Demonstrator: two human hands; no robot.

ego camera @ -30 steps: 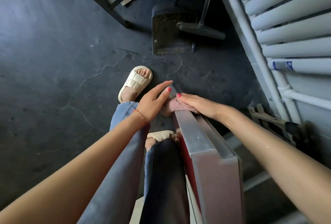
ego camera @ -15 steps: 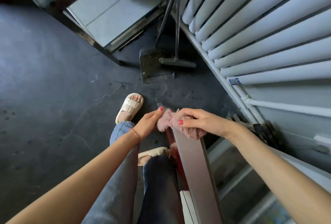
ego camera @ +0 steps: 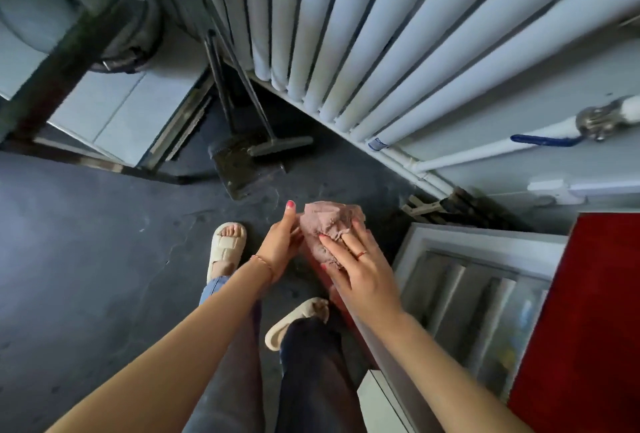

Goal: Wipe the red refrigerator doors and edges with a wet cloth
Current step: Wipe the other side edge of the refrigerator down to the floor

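While the right hand (ego camera: 360, 270) presses the pink cloth (ego camera: 329, 224) flat on the open red door's (ego camera: 341, 297) top edge, running toward 5 o'clock, the left hand (ego camera: 280, 242) steadies its 9 o'clock side, fingers straight.

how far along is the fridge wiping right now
Done: nothing shows as clearly finished. In hand: the right hand presses the pink cloth on the open door's edge, left hand alongside. Left: seemingly the red door face.
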